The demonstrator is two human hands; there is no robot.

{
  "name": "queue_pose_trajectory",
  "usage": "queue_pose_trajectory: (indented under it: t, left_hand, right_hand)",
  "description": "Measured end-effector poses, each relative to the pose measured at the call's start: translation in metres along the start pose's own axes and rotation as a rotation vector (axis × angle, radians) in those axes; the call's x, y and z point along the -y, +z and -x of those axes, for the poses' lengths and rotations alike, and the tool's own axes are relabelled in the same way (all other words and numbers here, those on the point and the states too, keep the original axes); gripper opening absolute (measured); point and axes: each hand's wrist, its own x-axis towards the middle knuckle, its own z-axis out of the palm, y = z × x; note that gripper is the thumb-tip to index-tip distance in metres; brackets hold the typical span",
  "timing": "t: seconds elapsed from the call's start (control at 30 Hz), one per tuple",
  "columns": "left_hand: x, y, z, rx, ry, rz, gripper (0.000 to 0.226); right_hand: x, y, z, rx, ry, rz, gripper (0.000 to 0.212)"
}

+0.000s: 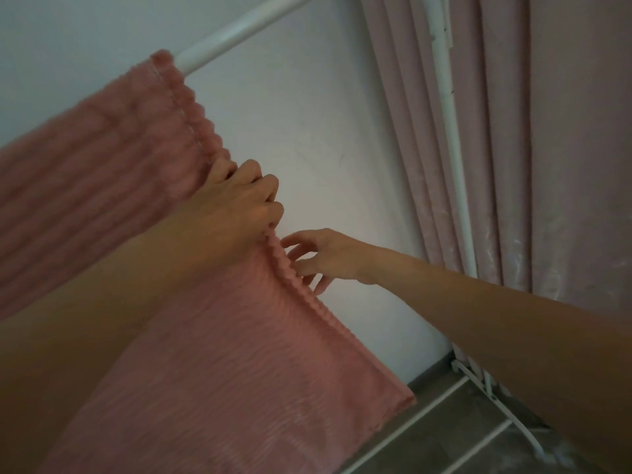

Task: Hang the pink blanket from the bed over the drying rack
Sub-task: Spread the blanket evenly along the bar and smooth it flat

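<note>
The pink ribbed blanket (222,354) hangs over the white top bar of the drying rack (236,29) and drapes down toward the floor. My left hand (239,206) is closed on the blanket's right side edge about halfway down. Just below and to the right, my right hand (318,258) has its fingers spread and its fingertips touch the same bobbled edge. The part of the bar under the blanket is hidden.
The rack's white upright post (451,165) and base rails (478,398) stand at the right on a grey floor. A pink curtain (547,165) hangs behind the post. A white wall (325,131) is directly behind the blanket.
</note>
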Motion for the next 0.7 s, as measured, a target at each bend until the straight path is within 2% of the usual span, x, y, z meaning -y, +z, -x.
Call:
queue_pose_trajectory:
  t: [0.13, 0.27, 0.33, 0.4, 0.5, 0.57, 0.7]
  left_hand:
    - [0.006, 0.001, 0.013, -0.015, -0.009, -0.007, 0.004]
    - [0.008, 0.001, 0.014, -0.053, -0.039, -0.022, 0.017]
    - [0.010, 0.002, 0.014, -0.063, -0.050, -0.025, 0.021]
    - [0.011, 0.005, 0.012, -0.085, -0.050, -0.027, 0.018]
    - [0.010, 0.009, 0.005, -0.158, -0.058, -0.015, 0.019]
    - [0.012, 0.007, -0.001, -0.204, -0.053, -0.024, 0.023]
    - [0.013, -0.001, -0.011, -0.172, -0.040, -0.084, 0.021]
  right_hand:
    - [0.003, 0.012, -0.012, -0.025, -0.009, 0.068, 0.045]
    - [0.004, 0.020, -0.017, -0.011, 0.002, 0.089, 0.028]
    - [0.000, 0.021, -0.019, -0.055, 0.030, 0.079, 0.024]
    - [-0.009, 0.020, -0.020, -0.145, 0.035, 0.182, 0.019]
    - [-0.027, 0.017, -0.015, -0.253, 0.016, 0.428, 0.022]
    - [-0.042, 0.014, -0.011, -0.269, 0.040, 0.476, 0.028]
    - [-0.066, 0.012, 0.001, -0.268, 0.082, 0.523, 0.036]
